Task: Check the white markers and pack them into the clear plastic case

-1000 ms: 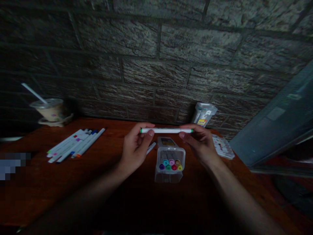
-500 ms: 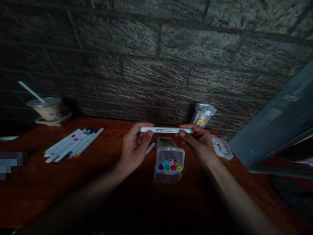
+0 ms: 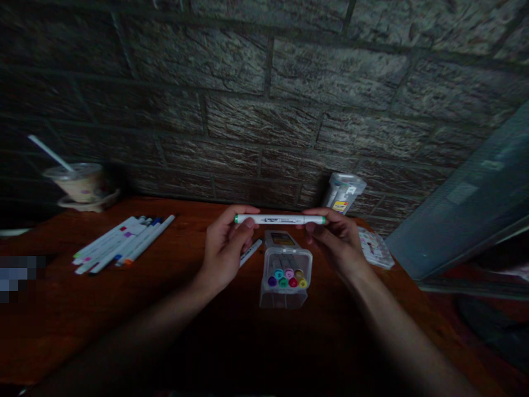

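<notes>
**Green-ended marker (image 3: 281, 219) held level between two hands**

We have the marker raised over the bench (image 3: 185, 234): our left grip (image 3: 223, 242) pinches it near one end, thumb in front, and our right grip (image 3: 341, 237) pinches it near the other. We judge the step in hand to be a steady two-handed hold, printed side towards us. Any move from here, we think, calls for both grips to turn together, or for one to loosen while the other carries the weight.

The long axis runs straight across from left grip to right grip, almost level. Green shows at both ends, so we cannot tell which end is the front. Below and between the grips, a clear case (image 3: 275, 300) holds markers with coloured ends facing us; ours lies crosswise to them. Farther left of the left grip lies a loose pile of markers (image 3: 128, 242).
</notes>
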Demonstrator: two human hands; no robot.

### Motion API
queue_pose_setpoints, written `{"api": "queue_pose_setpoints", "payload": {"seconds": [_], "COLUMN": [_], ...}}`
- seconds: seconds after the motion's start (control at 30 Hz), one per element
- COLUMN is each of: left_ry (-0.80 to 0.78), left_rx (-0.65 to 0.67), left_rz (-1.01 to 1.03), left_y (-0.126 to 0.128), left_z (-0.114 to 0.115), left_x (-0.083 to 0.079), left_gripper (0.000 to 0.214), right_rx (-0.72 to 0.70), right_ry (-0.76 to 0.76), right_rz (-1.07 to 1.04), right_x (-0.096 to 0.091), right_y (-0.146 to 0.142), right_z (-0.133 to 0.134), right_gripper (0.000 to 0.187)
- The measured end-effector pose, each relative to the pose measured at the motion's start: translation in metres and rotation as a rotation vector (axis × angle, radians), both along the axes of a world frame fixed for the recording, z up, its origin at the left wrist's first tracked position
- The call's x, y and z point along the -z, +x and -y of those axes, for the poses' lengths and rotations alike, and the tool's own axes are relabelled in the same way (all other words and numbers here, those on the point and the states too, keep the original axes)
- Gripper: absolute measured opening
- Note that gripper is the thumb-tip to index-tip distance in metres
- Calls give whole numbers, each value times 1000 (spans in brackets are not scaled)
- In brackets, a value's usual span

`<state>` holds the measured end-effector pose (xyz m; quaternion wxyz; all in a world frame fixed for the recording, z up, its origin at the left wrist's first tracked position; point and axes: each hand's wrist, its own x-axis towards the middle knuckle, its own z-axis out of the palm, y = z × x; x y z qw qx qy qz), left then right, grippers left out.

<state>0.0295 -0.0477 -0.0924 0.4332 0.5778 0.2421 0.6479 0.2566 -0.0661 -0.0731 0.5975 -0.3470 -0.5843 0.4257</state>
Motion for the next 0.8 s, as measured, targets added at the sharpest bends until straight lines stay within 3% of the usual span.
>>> {"api": "queue_pose_setpoints", "payload": {"seconds": [0.8], "left_ry": [91], "left_rx": [-105], "left_rz": [-61], "left_y": [5], "left_z": [3], "left_x": [-7], "left_gripper": [10], "right_rx": [110], "right_ry": [48], "right_rz": [75], "right_x": [-1], "right_y": [-5], "right_z": [-1], "right_gripper": [16]}}
